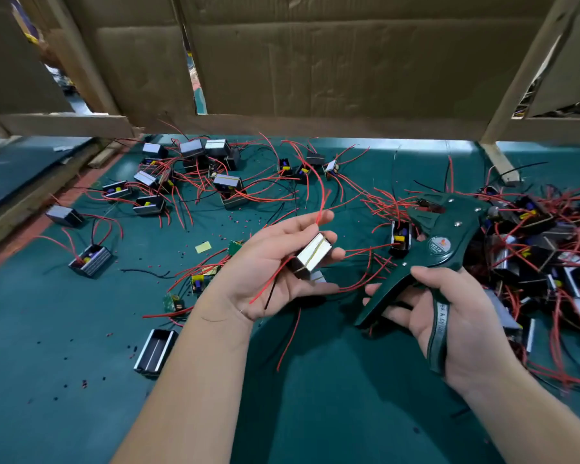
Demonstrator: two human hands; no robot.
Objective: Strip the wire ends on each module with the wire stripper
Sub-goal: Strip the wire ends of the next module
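Module (312,257) gripped in left hand (275,266), palm up, fingers and thumb curled round it. One red wire (321,209) is led up past the fingertips; others are trailed across the palm. Wire stripper (441,244) gripped at the handles by right hand (456,319), head pointed away from the wrist, apart from the held module. Loose module (400,239) seen just beside the stripper head. Tangled pile (543,249) crowded against the outer side of the right hand. Scattered modules (228,182) noted beyond the left fingertips. Bare green mat (315,380) seen between and under the wrists. Far edge closed by cardboard wall (315,61).
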